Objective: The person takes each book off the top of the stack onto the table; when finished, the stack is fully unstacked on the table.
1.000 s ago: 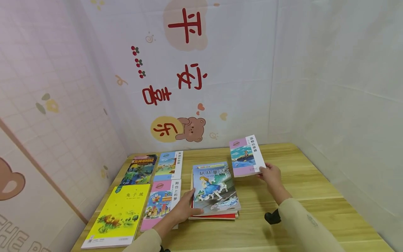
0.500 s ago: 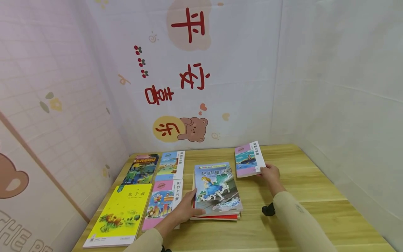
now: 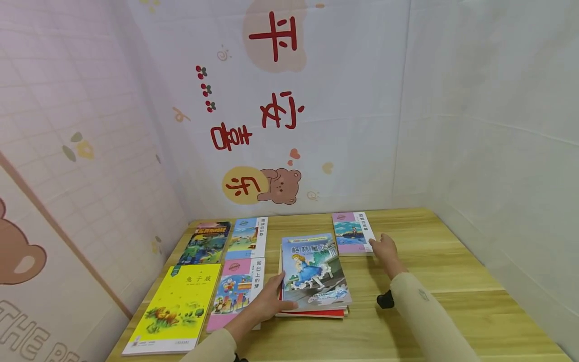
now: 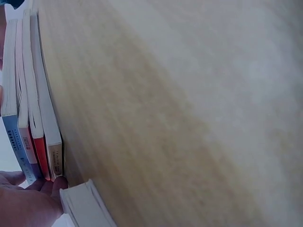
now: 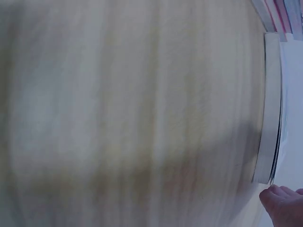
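In the head view my left hand (image 3: pixel 268 302) rests against the left side of a book stack (image 3: pixel 316 274), its thumb near the lower edge of the blue top cover. In the left wrist view the fingertips meet the spines (image 4: pixel 42 156) of the stacked books. Behind and right of the stack, a pink-and-white book (image 3: pixel 354 234) lies face up near the table's back edge. My right hand (image 3: pixel 385 253) touches that book's lower right corner with extended fingers. The right wrist view shows the fingertips (image 5: pixel 269 195) right at the book's end (image 5: pixel 270 113).
Left of the stack lie a yellow book (image 3: pixel 174 304), a dark green book (image 3: pixel 205 243), a blue-and-white book (image 3: pixel 246 238) and another pink-and-white book (image 3: pixel 232 294). They lie edge to edge on the wooden table (image 3: pixel 443 296). White curtains (image 3: pixel 353 125) stand behind and beside the table.
My right hand has lowered the pink-and-white book from a tilt to flat on the table, and its fingers have loosened. My left hand stays at the stack. The view has shifted slightly.
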Demonstrator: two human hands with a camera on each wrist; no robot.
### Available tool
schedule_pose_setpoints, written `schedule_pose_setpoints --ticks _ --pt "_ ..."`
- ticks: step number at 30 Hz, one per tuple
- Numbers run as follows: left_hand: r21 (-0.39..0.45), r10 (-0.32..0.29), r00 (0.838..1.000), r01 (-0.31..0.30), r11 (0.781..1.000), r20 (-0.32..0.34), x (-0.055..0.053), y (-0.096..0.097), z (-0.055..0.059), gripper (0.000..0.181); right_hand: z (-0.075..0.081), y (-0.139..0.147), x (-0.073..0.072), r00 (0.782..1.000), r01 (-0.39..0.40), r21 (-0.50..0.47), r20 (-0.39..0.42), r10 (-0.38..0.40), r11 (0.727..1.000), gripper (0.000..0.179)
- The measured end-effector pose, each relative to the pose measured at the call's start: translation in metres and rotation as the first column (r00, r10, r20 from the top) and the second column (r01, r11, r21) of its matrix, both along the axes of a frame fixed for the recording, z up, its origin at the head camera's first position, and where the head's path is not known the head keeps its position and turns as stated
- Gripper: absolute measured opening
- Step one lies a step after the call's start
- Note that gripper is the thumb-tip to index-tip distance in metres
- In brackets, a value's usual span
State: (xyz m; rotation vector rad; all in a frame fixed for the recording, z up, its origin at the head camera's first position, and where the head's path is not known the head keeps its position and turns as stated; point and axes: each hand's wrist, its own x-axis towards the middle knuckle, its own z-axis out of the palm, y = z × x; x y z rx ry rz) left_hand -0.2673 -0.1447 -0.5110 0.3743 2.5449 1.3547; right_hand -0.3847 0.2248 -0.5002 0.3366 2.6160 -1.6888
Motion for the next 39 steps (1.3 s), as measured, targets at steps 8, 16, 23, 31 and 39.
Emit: schedule_pose_setpoints --ticks 8,16,23,31,39 --pt "0.001 0.019 1.0 -0.019 1.0 -0.006 -0.001 0.0 0.001 0.101 0.008 -0.003 0.005 0.997 -0.054 -0.012 -0.049 0.053 0.998 0.071" --pt "0.017 0.02 1.0 -0.02 1.0 0.004 -0.002 -0.003 0.0 0.102 0.012 -0.021 0.014 0.99 -0.093 -0.02 -0.113 0.09 0.995 0.064" --pt "0.005 0.03 0.999 -0.03 1.0 0.011 -0.002 -0.003 0.0 0.1 0.009 -0.042 0.031 0.977 -0.179 -0.135 -0.139 0.161 0.974 0.06" --pt "0.001 0.027 0.999 -0.027 1.0 0.02 0.0 -0.002 -0.002 0.099 0.001 -0.054 0.052 0.974 -0.191 -0.183 -0.157 0.163 0.964 0.056" --pt "0.021 0.017 0.999 -0.018 1.0 0.031 0.001 -0.001 -0.001 0.1 -0.009 -0.061 0.073 0.98 -0.166 -0.148 -0.137 0.146 0.975 0.049"
